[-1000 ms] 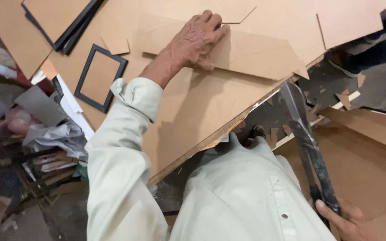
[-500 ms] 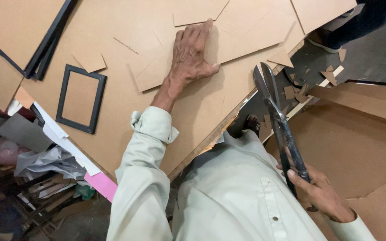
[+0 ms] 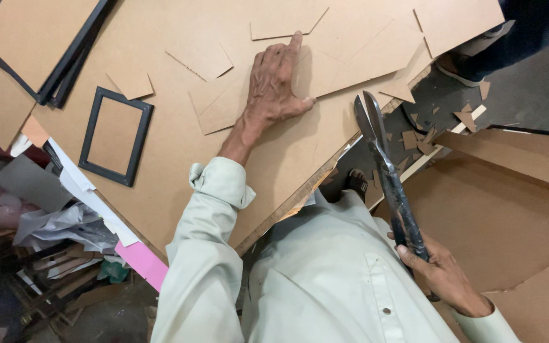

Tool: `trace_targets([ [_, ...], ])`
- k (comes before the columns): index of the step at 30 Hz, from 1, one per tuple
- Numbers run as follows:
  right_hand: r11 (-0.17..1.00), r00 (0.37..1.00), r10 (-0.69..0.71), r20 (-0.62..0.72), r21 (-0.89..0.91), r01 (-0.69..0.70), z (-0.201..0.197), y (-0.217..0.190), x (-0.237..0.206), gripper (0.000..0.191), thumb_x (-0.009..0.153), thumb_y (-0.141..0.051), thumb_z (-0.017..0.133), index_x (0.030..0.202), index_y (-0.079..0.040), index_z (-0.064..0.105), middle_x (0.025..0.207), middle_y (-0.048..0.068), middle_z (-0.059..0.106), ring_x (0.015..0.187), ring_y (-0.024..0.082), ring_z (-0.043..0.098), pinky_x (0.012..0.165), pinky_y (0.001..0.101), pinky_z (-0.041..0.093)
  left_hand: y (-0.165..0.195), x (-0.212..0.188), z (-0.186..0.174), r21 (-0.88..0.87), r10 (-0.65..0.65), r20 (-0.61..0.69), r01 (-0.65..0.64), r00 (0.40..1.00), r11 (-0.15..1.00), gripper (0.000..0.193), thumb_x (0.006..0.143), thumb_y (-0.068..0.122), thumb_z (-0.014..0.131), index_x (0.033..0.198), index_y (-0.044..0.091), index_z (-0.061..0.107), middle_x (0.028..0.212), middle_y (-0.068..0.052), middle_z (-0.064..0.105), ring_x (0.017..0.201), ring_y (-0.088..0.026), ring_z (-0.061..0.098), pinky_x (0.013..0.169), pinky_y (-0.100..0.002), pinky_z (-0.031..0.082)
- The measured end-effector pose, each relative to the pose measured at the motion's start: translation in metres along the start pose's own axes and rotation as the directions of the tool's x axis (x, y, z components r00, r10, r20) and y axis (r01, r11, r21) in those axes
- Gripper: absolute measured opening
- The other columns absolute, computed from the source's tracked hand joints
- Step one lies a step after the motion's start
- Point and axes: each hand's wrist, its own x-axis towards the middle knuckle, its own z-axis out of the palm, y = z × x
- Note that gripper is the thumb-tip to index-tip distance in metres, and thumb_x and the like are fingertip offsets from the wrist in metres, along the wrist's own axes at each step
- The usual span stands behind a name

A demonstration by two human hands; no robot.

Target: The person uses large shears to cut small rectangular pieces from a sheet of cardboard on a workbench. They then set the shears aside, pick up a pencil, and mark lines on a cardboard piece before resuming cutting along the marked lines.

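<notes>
My left hand (image 3: 274,86) lies flat, fingers spread, on a long brown board piece (image 3: 351,57) that rests on a large brown board sheet (image 3: 160,76). My right hand (image 3: 443,273) grips the dark handles of big metal shears (image 3: 386,162). The shears' blades point up toward the sheet's cut edge, a little right of my left hand, and look nearly closed. My pale shirt sleeves and chest fill the lower middle.
A small black picture frame (image 3: 115,136) lies on the sheet at left; bigger black frames (image 3: 65,63) sit upper left. Board offcuts (image 3: 427,133) litter the dark floor. Another person's shoe (image 3: 471,54) is upper right. More board (image 3: 509,203) lies right; cluttered scraps and pink paper (image 3: 144,263) lower left.
The view has shifted so the sheet sits lower in frame. My left hand has slid along the board piece. My right hand has brought the shears up closer to the sheet's edge.
</notes>
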Motion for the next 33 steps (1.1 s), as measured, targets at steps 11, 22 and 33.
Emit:
trace_targets([
  [11,0.990,0.991,-0.131,0.018,0.048,0.130,0.000,0.002,0.013,0.052,0.089,-0.040,0.063,0.134,-0.012,0.066,0.123,0.004,0.076,0.117,0.016,0.065,0.100,0.0349,0.048,0.018,-0.011,0.008,-0.037,-0.052,-0.028,0.051,0.998,0.998,0.120,0.056,0.044,0.091,0.153,0.003,0.034,0.126,-0.017,0.060,0.123,-0.033,0.054,0.109,-0.047,0.043],
  [22,0.997,1.000,-0.007,-0.014,0.079,0.008,0.009,-0.013,0.011,0.052,0.090,-0.040,0.061,0.135,-0.014,0.067,0.123,0.004,0.076,0.118,0.017,0.064,0.100,0.0361,0.048,0.056,-0.012,0.012,0.026,-0.208,-0.152,0.215,0.966,0.976,0.122,0.060,0.049,0.091,0.152,-0.005,0.031,0.119,-0.019,0.065,0.111,-0.032,0.058,0.092,-0.050,0.047],
  [33,0.994,0.994,-0.083,-0.070,0.061,0.087,0.022,-0.029,0.019,0.046,0.095,-0.038,0.062,0.134,-0.013,0.067,0.105,0.011,0.070,0.100,0.020,0.059,0.090,0.0371,0.049,0.107,-0.011,0.012,-0.050,-0.402,-0.181,0.400,0.897,0.915,0.115,0.062,0.045,0.089,0.143,-0.016,0.034,0.109,-0.025,0.066,0.105,-0.036,0.059,0.086,-0.053,0.049],
])
